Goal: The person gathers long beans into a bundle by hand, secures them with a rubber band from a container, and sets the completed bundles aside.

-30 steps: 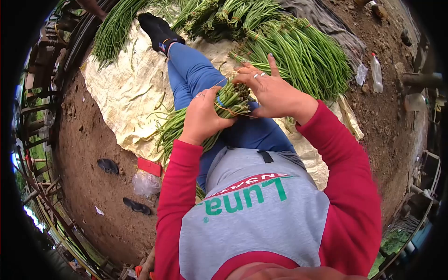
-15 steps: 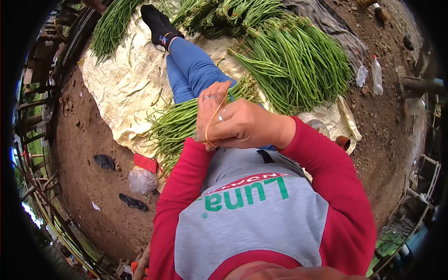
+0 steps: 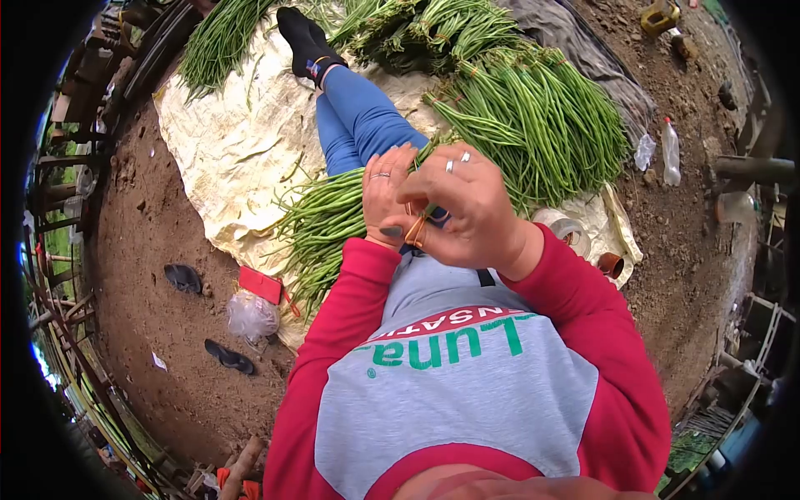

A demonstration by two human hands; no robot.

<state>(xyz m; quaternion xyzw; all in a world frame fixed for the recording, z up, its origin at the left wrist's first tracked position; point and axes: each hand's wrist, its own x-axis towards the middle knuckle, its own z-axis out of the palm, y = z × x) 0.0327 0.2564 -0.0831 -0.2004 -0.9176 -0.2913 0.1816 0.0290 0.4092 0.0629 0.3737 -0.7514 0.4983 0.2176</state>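
A bundle of green long beans (image 3: 321, 223) lies across the lap, its loose ends fanning out to the left. My left hand (image 3: 383, 193) is pressed over the bundle with its fingers close together, a ring on one of them. Right beside it, my right hand (image 3: 471, 208) is bent, and an orange rubber band (image 3: 419, 230) is looped at its thumb and fingers. The bundle's other end is mostly hidden behind my right hand.
A large pile of long beans (image 3: 542, 125) lies on the cream sheet (image 3: 225, 158), with more beans (image 3: 221, 50) at far left. A red packet (image 3: 260, 285), plastic bag (image 3: 252, 317) and slippers (image 3: 227, 357) are on the left; a plastic bottle (image 3: 671, 154) stands right.
The rubber band, stretched long across my left hand before, is now gathered at my right fingers. My right hand has lifted and turned, uncovering more of my left hand. The view has shifted slightly.
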